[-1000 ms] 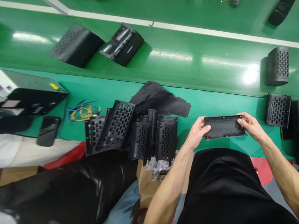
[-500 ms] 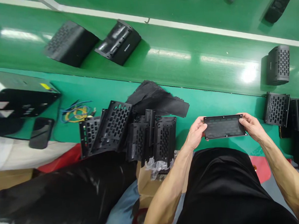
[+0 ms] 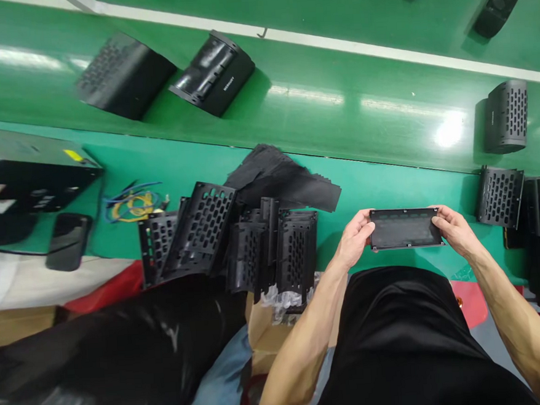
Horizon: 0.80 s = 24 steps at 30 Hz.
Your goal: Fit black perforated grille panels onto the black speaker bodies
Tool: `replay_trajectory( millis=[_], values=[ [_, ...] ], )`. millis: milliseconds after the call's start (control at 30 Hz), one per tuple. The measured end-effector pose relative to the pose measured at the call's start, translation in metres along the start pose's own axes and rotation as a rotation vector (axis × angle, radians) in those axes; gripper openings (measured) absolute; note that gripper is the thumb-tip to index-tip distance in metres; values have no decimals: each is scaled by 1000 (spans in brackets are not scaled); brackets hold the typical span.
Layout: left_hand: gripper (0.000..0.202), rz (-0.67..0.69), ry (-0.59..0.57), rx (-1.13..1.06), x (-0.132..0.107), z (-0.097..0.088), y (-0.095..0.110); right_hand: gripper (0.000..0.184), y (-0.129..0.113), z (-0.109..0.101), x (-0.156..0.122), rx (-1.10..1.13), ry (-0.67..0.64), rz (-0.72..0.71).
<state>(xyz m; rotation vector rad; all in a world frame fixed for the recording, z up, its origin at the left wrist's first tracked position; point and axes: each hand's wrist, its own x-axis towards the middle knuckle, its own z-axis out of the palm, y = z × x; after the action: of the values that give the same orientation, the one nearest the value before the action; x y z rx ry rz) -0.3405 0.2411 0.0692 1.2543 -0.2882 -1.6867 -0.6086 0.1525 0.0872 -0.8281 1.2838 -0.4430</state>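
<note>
Between my two hands, just above the green bench's near edge, is a black rectangular plastic panel (image 3: 405,229) with small clips along its rim and a dark sheet inside. My left hand (image 3: 356,238) grips its left end, thumb on the top face. At the right end my right hand (image 3: 453,225) pinches it the same way. Left of my hands stand several black perforated panels (image 3: 296,250), upright and leaning together. Behind them lies a fanned pile of thin black sheets (image 3: 282,180). More perforated panels (image 3: 501,195) are stacked to my right.
Black housings (image 3: 125,77) sit on the raised green surface at the left, and another housing (image 3: 507,117) at the right. A phone (image 3: 69,241), coiled cables (image 3: 134,206) and a boxy device (image 3: 32,176) occupy the left. A co-worker's black-clad arm (image 3: 137,354) reaches close to the leaning panels.
My hands and the panel stay almost in place. The view shifts slightly, with objects at the left sliding a little leftward.
</note>
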Motion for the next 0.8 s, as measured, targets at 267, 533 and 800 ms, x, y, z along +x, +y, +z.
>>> replay_trajectory(
  millis=[267,533,800],
  values=[
    [43,-35,-40,40,4,-2,-2,41,9,0,4,8,22,13],
    [48,-47,-29,37,4,-3,-3,39,6,3,7,15,35,23],
    [49,-62,-26,28,4,-2,-2,41,9,2,8,-19,53,42]
  ],
)
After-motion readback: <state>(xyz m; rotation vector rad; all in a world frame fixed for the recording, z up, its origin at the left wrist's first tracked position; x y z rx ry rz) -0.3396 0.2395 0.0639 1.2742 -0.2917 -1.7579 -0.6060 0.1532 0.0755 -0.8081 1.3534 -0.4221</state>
